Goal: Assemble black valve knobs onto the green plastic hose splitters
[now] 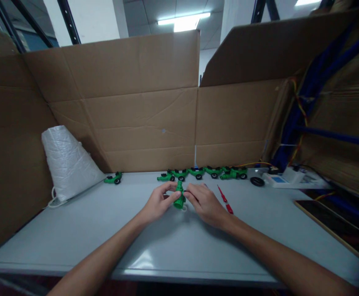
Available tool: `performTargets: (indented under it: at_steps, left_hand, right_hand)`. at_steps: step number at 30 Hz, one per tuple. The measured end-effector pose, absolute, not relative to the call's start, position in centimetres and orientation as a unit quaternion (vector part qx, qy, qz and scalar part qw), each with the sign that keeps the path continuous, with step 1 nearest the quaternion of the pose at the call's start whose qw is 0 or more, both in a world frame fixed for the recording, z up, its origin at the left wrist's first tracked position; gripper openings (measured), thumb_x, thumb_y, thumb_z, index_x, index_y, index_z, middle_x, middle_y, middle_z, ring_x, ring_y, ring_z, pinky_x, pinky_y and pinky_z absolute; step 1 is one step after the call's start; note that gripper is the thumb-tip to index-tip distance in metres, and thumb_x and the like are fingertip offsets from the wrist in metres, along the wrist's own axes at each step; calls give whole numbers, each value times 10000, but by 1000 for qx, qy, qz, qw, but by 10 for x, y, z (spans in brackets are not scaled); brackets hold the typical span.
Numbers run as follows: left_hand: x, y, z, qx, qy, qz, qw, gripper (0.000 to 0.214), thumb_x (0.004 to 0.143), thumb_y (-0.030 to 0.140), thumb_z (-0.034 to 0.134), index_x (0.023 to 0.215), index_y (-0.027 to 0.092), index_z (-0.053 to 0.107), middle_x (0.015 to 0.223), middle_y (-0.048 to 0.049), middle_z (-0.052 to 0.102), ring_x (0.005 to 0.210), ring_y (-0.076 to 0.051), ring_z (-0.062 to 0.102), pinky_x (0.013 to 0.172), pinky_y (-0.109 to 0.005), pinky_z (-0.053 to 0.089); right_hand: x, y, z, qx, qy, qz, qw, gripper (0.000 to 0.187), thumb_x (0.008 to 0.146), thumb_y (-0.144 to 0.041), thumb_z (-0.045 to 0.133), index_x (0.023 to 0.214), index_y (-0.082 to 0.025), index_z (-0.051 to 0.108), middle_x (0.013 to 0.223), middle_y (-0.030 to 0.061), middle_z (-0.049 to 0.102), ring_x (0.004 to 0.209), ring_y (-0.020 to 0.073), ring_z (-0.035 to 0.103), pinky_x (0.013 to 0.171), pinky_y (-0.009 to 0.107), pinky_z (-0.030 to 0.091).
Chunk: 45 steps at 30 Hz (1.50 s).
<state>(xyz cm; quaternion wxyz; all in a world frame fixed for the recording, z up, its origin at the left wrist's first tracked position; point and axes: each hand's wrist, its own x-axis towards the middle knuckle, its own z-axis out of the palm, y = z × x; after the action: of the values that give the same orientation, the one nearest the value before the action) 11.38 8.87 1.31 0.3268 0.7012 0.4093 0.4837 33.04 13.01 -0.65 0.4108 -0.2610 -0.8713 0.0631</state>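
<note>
Green toy vehicle (179, 202) is held between my two hands over the pale table (154, 246), one end toward my head camera: my left hand (157, 202) clamps it between thumb and fingers, seemingly to steady it for the right hand (205, 203), whose bent fingertips meet its other side, though I cannot tell whether they pinch or merely press. Both hands angle inward, low. Beyond, more green vehicles (196, 173) stand along the cardboard wall (145, 123), presumably parked out of the way, while a slim red tool (225, 200) lies just beside the right hand, likely for easy reach.
</note>
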Motion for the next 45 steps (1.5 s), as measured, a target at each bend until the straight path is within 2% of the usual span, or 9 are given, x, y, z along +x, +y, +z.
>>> performTargets:
  at_steps: [4, 8, 12, 15, 30, 33, 38, 41, 45]
  left_hand:
    - [118, 81, 13, 720, 429, 483, 255, 400, 987, 481, 715, 1254, 185, 678, 1223, -111, 707, 1010, -226, 712, 825, -315, 611]
    - [117, 81, 7, 766, 416, 459, 169, 356, 1037, 417, 653, 1326, 213, 623, 1283, -120, 704, 1086, -243, 721, 973, -409, 611]
    - [113, 84, 5, 793, 408, 445, 85, 341, 1044, 373, 645, 1352, 230, 620, 1379, -141, 683, 1302, -286, 637, 1146, -490, 502]
    - [112, 84, 9, 785, 417, 450, 89, 341, 1049, 368, 633, 1361, 230, 621, 1424, -149, 665, 1352, -295, 604, 1168, -485, 467]
    - [121, 77, 21, 725, 437, 480, 230, 366, 1073, 505, 549, 1252, 197, 630, 1147, -95, 717, 1076, -248, 656, 990, -366, 498]
    - [121, 81, 20, 701, 423, 489, 301, 423, 1052, 572, 562, 1186, 178, 636, 1043, -67, 684, 965, -213, 633, 882, -317, 500]
    - [120, 87, 19, 689, 401, 477, 370, 460, 1024, 607, 602, 1123, 160, 650, 1043, -69, 679, 985, -211, 626, 896, -306, 479]
    - [119, 88, 17, 686, 401, 481, 370, 452, 1032, 608, 586, 1076, 164, 662, 995, -55, 670, 961, -202, 613, 898, -298, 464]
    - [117, 90, 15, 666, 423, 493, 368, 496, 1001, 663, 596, 986, 172, 662, 893, -27, 617, 855, -180, 557, 801, -269, 446]
  right_hand:
    - [330, 127, 0, -287, -818, 239, 438, 320, 1113, -417, 449, 853, -238, 498, 768, -16, 562, 730, 195, 525, 713, 322, 353]
    - [329, 132, 0, -263, -778, 376, 429, 378, 1080, -506, 484, 816, -234, 486, 751, -33, 480, 722, 177, 470, 674, 305, 346]
    - [329, 136, -2, -232, -769, 430, 411, 396, 1050, -541, 519, 805, -236, 459, 755, -43, 420, 707, 163, 412, 669, 296, 350]
    - [329, 137, -3, -218, -774, 433, 408, 383, 1048, -533, 524, 815, -240, 442, 764, -42, 404, 707, 161, 403, 660, 290, 363]
    - [323, 126, -4, -213, -800, 318, 462, 258, 1068, -414, 547, 890, -240, 481, 782, -24, 527, 702, 164, 502, 643, 288, 424]
    - [329, 126, -3, -211, -839, 225, 448, 190, 1062, -346, 565, 918, -234, 511, 813, -13, 578, 715, 169, 537, 665, 293, 426]
    - [338, 132, -5, -176, -891, 16, 419, 131, 1078, -305, 546, 974, -227, 554, 881, 40, 643, 799, 218, 591, 741, 348, 442]
    - [338, 134, -4, -176, -897, -42, 403, 141, 1086, -330, 548, 1001, -219, 563, 876, 46, 666, 802, 236, 617, 759, 376, 443]
    - [338, 134, -4, -181, -898, -77, 393, 202, 1086, -365, 577, 1186, -190, 577, 1007, 90, 721, 901, 261, 671, 826, 409, 470]
